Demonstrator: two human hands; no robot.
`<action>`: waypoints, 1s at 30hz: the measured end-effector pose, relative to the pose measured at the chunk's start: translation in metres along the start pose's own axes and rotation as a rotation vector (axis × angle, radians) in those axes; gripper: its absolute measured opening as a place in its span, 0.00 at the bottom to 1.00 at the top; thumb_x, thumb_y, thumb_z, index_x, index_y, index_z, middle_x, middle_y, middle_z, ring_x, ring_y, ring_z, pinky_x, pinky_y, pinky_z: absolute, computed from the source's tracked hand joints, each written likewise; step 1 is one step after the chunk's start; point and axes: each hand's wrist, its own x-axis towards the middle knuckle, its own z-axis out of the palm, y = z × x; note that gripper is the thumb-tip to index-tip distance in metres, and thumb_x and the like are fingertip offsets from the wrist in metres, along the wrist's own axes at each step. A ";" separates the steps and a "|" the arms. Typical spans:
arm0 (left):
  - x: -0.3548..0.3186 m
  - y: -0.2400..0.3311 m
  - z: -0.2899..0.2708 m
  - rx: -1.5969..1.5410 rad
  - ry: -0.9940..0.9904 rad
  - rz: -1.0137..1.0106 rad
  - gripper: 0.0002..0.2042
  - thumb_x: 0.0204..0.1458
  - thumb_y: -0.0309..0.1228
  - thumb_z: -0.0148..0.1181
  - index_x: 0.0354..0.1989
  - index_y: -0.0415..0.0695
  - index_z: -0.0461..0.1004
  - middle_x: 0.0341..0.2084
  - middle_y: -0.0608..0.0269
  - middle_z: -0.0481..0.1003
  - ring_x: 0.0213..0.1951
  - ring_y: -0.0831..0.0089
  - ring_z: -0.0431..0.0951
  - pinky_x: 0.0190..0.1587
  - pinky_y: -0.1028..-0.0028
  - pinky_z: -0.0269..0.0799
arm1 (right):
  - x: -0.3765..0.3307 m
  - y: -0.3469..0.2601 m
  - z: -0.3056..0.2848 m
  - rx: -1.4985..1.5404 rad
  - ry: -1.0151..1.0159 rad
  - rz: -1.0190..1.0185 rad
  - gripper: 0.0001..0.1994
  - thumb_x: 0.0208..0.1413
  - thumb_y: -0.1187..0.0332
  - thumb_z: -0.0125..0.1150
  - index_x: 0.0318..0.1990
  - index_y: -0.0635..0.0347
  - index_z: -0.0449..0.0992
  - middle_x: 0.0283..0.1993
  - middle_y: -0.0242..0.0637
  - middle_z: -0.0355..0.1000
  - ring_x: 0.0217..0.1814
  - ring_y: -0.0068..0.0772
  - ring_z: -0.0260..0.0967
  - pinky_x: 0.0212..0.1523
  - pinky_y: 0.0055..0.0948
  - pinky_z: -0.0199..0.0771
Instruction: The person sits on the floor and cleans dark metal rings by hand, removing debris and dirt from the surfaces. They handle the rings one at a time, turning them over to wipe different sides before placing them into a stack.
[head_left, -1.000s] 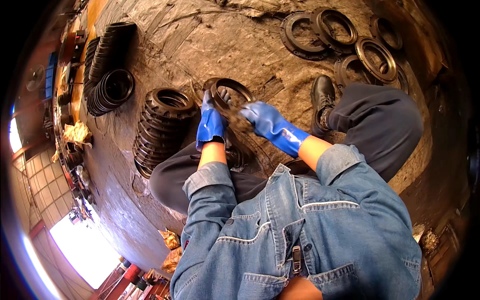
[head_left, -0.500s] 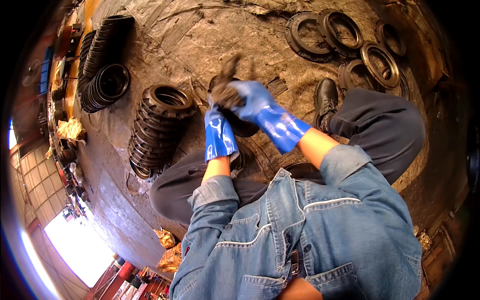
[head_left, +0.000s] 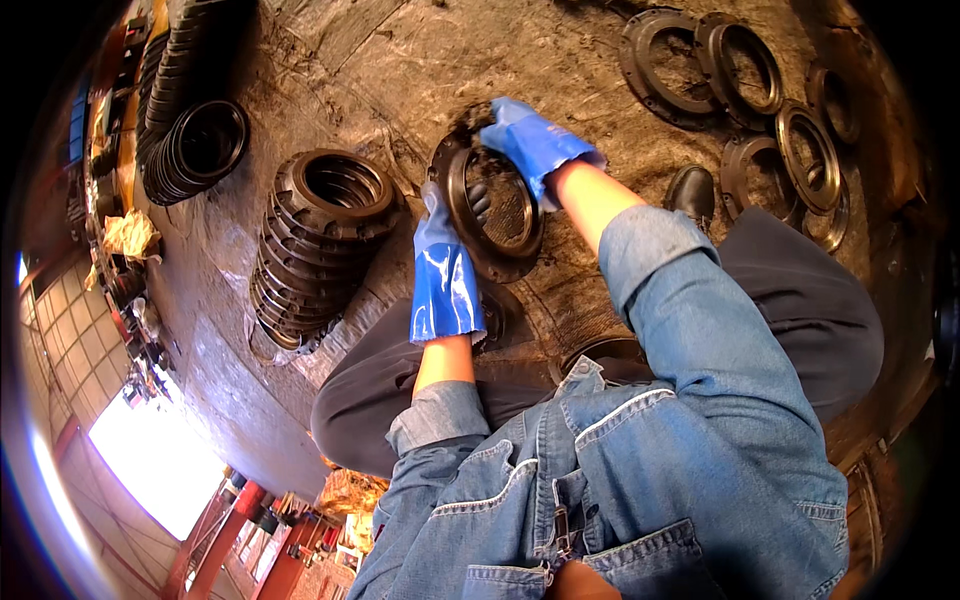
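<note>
A dark, greasy metal ring (head_left: 503,264) with a flanged rim is tilted up in front of me. My left hand (head_left: 437,235), in a blue rubber glove, grips its left side, with fingertips showing through the opening. My right hand (head_left: 530,138), gloved the same way, is at the ring's upper rim, closed on a dark, dirty rag (head_left: 472,122). The rag lies against the far part of the rim; its edges blend with the dark floor. Beside my left hand stands a leaning stack of similar rings (head_left: 320,235).
More rings lie in a curved row (head_left: 165,165) at far left. Several loose flanged rings (head_left: 637,75) lie at upper right, near my shoe (head_left: 692,192). Another ring (head_left: 600,348) is partly hidden by my clothes. Crumpled paper (head_left: 130,235) sits at left, on the stained floor covering (head_left: 330,80).
My right hand has moved from beside the left hand to the ring's far upper rim, taking the rag along. The ring now shows more fully, and the view has shifted slightly.
</note>
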 end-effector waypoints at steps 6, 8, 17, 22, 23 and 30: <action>0.017 0.001 -0.024 -0.051 -0.117 -0.028 0.42 0.66 0.65 0.39 0.68 0.35 0.64 0.56 0.46 0.77 0.51 0.53 0.81 0.53 0.60 0.77 | -0.050 0.014 -0.024 0.090 -0.131 0.199 0.26 0.63 0.55 0.62 0.61 0.67 0.72 0.56 0.55 0.77 0.56 0.46 0.76 0.58 0.40 0.73; 0.016 0.007 -0.004 -0.015 -0.128 -0.043 0.40 0.67 0.63 0.40 0.69 0.35 0.63 0.58 0.44 0.75 0.52 0.53 0.80 0.53 0.60 0.77 | 0.002 0.122 0.018 0.048 -0.154 0.248 0.27 0.68 0.58 0.57 0.68 0.65 0.66 0.64 0.56 0.71 0.61 0.39 0.72 0.62 0.36 0.69; 0.017 0.010 -0.008 -0.015 -0.017 0.019 0.33 0.69 0.55 0.45 0.66 0.35 0.67 0.53 0.46 0.79 0.44 0.57 0.82 0.45 0.63 0.79 | -0.127 0.113 0.024 0.318 -0.284 0.397 0.21 0.64 0.64 0.60 0.60 0.65 0.73 0.54 0.48 0.76 0.54 0.38 0.74 0.54 0.37 0.74; 0.003 0.010 0.004 0.009 -0.007 0.059 0.30 0.71 0.52 0.43 0.68 0.37 0.65 0.54 0.46 0.78 0.47 0.56 0.83 0.47 0.62 0.79 | -0.132 0.020 -0.011 0.182 0.044 0.170 0.21 0.56 0.77 0.65 0.58 0.59 0.76 0.48 0.40 0.79 0.50 0.32 0.76 0.56 0.32 0.80; 0.001 0.013 0.011 0.024 0.015 0.046 0.31 0.70 0.53 0.46 0.66 0.36 0.67 0.53 0.46 0.79 0.46 0.56 0.83 0.47 0.62 0.79 | -0.119 0.017 -0.010 0.092 0.090 0.002 0.19 0.59 0.74 0.62 0.59 0.61 0.74 0.53 0.43 0.77 0.53 0.39 0.76 0.58 0.35 0.79; -0.006 0.009 0.019 0.042 0.079 0.091 0.32 0.67 0.53 0.54 0.63 0.32 0.69 0.50 0.44 0.80 0.48 0.55 0.82 0.53 0.61 0.77 | -0.047 0.051 0.030 -0.436 0.220 -0.538 0.28 0.71 0.45 0.39 0.55 0.61 0.76 0.56 0.55 0.76 0.56 0.61 0.74 0.62 0.49 0.72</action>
